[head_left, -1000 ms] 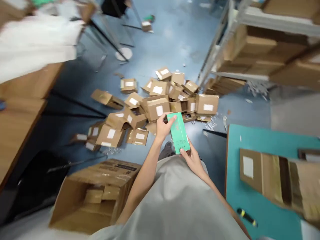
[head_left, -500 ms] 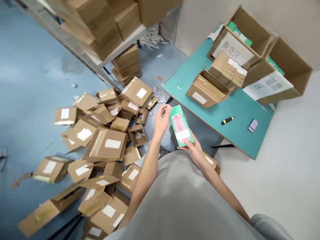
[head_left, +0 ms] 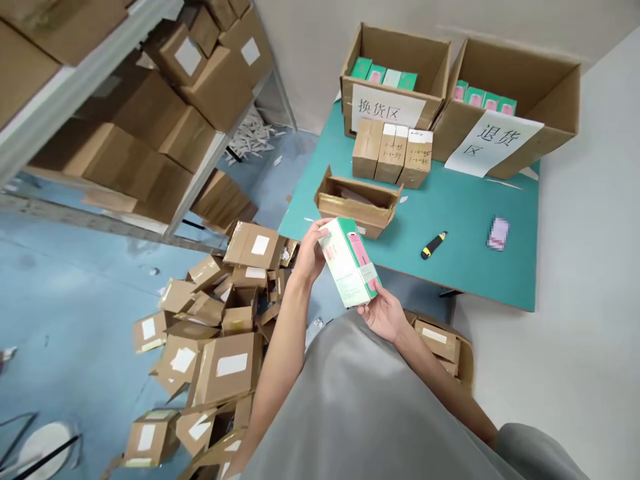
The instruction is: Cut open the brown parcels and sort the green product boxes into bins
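Observation:
A small green product box [head_left: 351,263] with a pink picture on its face is held in front of my chest by both hands. My left hand [head_left: 311,248] grips its far upper end, fingers curled over the edge. My right hand [head_left: 383,312] holds the near lower end from below. The box is tilted, with its pale side turned toward me. It hangs over the near-left edge of a teal table [head_left: 465,257], just in front of an open shallow cardboard box [head_left: 357,201].
Two large labelled cartons [head_left: 395,73] [head_left: 510,107] with green boxes inside stand at the table's back, with three small brown boxes [head_left: 393,153] before them. A yellow-black cutter [head_left: 433,245] and a phone [head_left: 499,234] lie on the table. Several opened cardboard boxes [head_left: 215,333] litter the blue floor. Shelving [head_left: 125,120] stands at left.
My head has turned right, bringing the teal table and labelled cartons into full view. The green box has been rotated in my hands; my left hand has closed on its far end.

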`<state>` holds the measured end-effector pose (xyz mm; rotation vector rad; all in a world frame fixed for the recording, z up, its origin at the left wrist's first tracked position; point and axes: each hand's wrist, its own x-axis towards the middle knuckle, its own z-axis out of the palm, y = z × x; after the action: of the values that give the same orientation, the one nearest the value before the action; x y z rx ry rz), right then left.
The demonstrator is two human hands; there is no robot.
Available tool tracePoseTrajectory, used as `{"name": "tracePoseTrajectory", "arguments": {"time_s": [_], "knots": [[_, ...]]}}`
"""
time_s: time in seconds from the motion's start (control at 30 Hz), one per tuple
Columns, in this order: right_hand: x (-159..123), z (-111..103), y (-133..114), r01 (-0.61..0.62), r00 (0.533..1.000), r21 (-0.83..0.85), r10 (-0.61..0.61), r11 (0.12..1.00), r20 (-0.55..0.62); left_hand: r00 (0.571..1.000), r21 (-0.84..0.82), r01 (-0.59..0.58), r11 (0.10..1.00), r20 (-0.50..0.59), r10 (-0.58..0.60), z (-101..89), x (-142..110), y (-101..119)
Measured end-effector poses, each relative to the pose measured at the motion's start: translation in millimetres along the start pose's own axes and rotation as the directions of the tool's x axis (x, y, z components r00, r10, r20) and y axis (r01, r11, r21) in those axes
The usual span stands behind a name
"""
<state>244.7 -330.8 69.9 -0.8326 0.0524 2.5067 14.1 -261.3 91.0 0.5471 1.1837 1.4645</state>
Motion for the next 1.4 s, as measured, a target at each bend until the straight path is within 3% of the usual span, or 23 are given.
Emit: {"name": "tracePoseTrajectory", "arguments": {"time_s": [0.13,0.23,0.3,0.37,0.47,0.53,0.6,0.63,0.67,0.77,0.83,0.93,1.03,1.2,1.4], "knots": [[12,-9,-59,-0.006,1.000,-0.181,0.009,0.983,0.016,1.000,0.081,0.011,0.997,-0.019,-0.009,30.8,48,-3],[14,-13,-92,0.183,0.972,-0.417,-0.228,0.890,-0.060,0.998,0.205,-0.035,0.978,-0.040,0.044,51.9,80,-11],[15,-13,-105,0.333,0.881,-0.594,-0.467,0.732,-0.082,0.994,0.327,-0.081,0.942,-0.037,0.098,67.8,99,-17],[19,-9,-110,0.378,0.777,-0.761,-0.628,0.527,-0.049,0.988,0.436,-0.123,0.891,-0.030,0.152,85.8,116,-22],[33,0,-114,0.280,0.663,-0.927,-0.749,0.250,-0.002,0.983,0.516,-0.149,0.843,-0.015,0.183,113.3,140,-25],[43,6,-121,0.216,0.582,-0.962,-0.813,0.165,-0.009,0.982,0.548,-0.165,0.820,0.011,0.190,128.0,155,-23],[51,10,-133,0.247,0.526,-0.947,-0.849,0.207,-0.048,0.982,0.565,-0.180,0.805,0.058,0.179,137.3,172,-16],[54,12,-141,0.300,0.528,-0.912,-0.845,0.280,-0.085,0.983,0.559,-0.182,0.809,0.089,0.160,139.9,181,-11],[55,13,-149,0.364,0.552,-0.849,-0.823,0.383,-0.134,0.983,0.546,-0.181,0.818,0.129,0.132,141.5,191,-4],[59,20,-170,0.482,0.701,-0.491,-0.656,0.725,-0.281,0.965,0.494,-0.189,0.848,0.253,0.068,142.4,223,16],[64,28,-177,0.490,0.767,-0.239,-0.545,0.839,-0.338,0.949,0.476,-0.203,0.856,0.309,0.053,142.4,243,29],[78,47,-181,0.516,0.781,-0.015,-0.478,0.856,-0.401,0.923,0.446,-0.205,0.871,0.385,0.020,142.0,267,45],[97,71,-184,0.561,0.770,0.027,-0.510,0.827,-0.384,0.881,0.436,-0.207,0.876,0.472,-0.026,140.2,285,54],[137,113,-208,0.629,0.717,-0.089,-0.621,0.772,-0.316,0.842,0.442,-0.352,0.825,0.534,0.073,137.5,306,60],[209,150,-281,0.687,0.614,-0.312,-0.754,0.656,-0.232,0.829,0.441,-0.365,0.820,0.555,0.071,129.1,317,61]]}}
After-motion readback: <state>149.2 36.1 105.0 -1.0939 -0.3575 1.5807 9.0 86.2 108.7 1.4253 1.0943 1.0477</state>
